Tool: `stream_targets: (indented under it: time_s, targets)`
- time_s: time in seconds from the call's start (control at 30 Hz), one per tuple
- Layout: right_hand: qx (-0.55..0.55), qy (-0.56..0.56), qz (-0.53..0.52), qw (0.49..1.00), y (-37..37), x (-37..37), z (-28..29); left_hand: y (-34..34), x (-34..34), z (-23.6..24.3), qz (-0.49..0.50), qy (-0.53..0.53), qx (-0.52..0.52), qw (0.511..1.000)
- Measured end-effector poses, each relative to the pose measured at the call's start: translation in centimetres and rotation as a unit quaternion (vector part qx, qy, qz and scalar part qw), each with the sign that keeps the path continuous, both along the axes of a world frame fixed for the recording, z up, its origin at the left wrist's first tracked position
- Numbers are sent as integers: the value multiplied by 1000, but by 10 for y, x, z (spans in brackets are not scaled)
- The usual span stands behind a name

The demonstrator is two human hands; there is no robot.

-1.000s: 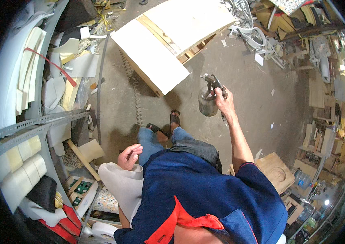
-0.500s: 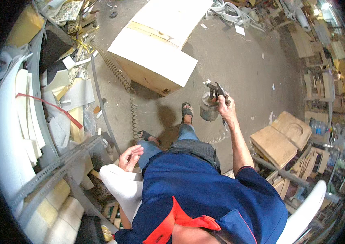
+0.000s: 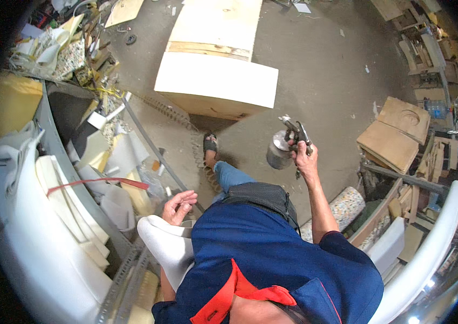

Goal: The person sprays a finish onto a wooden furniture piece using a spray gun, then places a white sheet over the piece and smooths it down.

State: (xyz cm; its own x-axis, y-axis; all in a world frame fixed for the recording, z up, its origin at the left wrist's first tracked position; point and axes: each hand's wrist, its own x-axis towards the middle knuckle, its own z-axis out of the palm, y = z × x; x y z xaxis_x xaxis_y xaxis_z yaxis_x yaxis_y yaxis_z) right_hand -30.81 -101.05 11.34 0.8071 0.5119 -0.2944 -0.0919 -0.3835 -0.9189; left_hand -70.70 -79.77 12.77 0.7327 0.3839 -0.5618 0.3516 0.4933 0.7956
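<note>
In the head view, the right hand point(image 3: 306, 157) is wrapped round a spray gun point(image 3: 300, 136), over the floor point(image 3: 331, 81) and apart from the bench point(image 3: 218, 78). The gun's cup point(image 3: 279, 156) hangs below, contents hidden. The left hand point(image 3: 177, 207), fingers bent and slightly parted, is beside white foam point(image 3: 161, 237) over the left forearm. The bench's near edge faces the person; scrap-dotted floor stretches from its right side toward wooden panels point(image 3: 388, 146).

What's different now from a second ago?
The view has turned rightward, so the wooden box appears more nearly square-on; one sandal shows, not two. Nothing was visibly taken up or let go: the right hand still grips the spray gun; the left hand stays open beside the white sheet.
</note>
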Motion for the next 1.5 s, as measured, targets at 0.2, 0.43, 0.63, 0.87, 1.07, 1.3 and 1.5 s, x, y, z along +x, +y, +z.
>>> stream_targets:
  time_s: [0.2,0.43,0.63,0.87,1.07,1.3,1.5]
  targets:
    - [-1,-62,-55,997,56,-22,-11,96,-26,18,43,20,3,999]
    - [-38,-17,-130,991,99,-45,9,211,8,41,-69,34,41,996]
    - [-36,-62,-266,961,133,-80,10,341,68,22,-176,22,47,983]
    - [-105,-98,-494,857,199,-121,-8,531,169,-31,-403,4,-39,914]
    - [-197,-107,-565,794,267,-150,-12,677,192,-31,-473,39,-155,866]
    - [-91,-9,-577,812,362,-220,25,706,236,-29,-530,70,-95,840]
    - [-91,6,-528,844,414,-267,42,703,276,18,-572,70,-28,817]
